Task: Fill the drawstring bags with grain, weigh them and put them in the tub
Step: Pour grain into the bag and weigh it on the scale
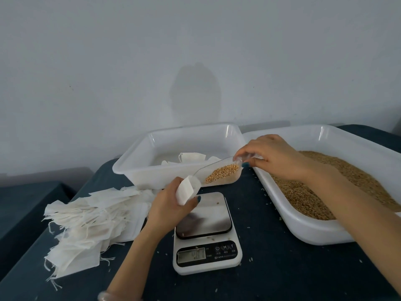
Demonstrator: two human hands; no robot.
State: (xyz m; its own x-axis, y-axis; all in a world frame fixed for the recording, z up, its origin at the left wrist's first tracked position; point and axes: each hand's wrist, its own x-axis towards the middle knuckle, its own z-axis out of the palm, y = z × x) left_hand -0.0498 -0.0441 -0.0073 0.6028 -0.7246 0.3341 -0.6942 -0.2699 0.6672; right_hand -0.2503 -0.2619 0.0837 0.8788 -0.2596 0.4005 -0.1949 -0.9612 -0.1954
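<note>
My left hand (171, 203) grips a small white drawstring bag (185, 190) with its mouth held open, above the far edge of the scale (206, 233). My right hand (269, 157) pinches the handle of a clear plastic scoop (219, 170) that carries brown grain. The scoop slopes down to the left and its tip is at the bag's mouth. Behind them a white tub (134, 161) holds a few white bags (191, 158). At the right a larger white tub (303, 227) is full of grain (321, 192).
A heap of empty white drawstring bags (86, 222) lies at the left on the dark blue tabletop (282, 268). Loose grains are scattered around the scale. A pale wall rises behind the tubs. A lower dark surface (26, 205) sits beyond the left edge.
</note>
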